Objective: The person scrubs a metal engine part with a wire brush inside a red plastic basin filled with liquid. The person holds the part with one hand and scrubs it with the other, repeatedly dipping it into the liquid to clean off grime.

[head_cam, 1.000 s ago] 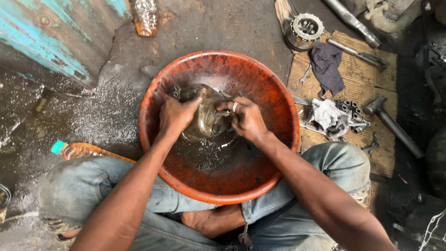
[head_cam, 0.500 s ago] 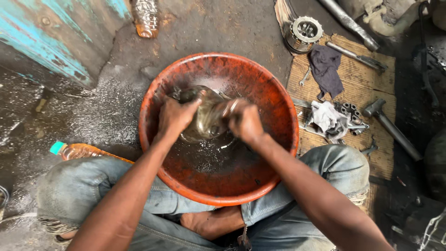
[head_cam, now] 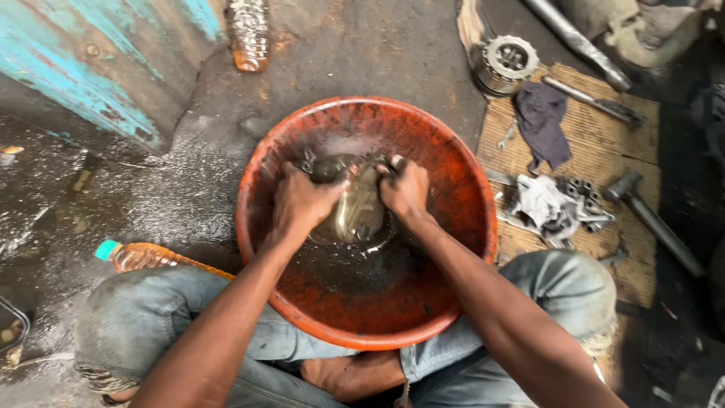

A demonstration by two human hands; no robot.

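Note:
A wide orange-red plastic basin (head_cam: 453,174) sits on the ground between my knees, with dark oily liquid in its bottom. Inside it lies a greasy metal engine part (head_cam: 361,208). My left hand (head_cam: 302,202) grips the part's left side. My right hand (head_cam: 405,190), with a ring on one finger, grips its right side near the top. Both hands are wet and the part is partly hidden by them.
A cardboard mat (head_cam: 589,143) at the right carries a clutch drum (head_cam: 507,62), a dark rag (head_cam: 544,122), a white rag (head_cam: 542,201), small metal parts, a wrench and a hammer (head_cam: 649,211). Plastic bottles lie at the left (head_cam: 143,257) and at the top (head_cam: 249,30). A turquoise painted panel (head_cam: 83,68) stands upper left.
My right hand has moved up and toward the far edge of the metal part, and the part has turned in the basin. The camera has shifted slightly.

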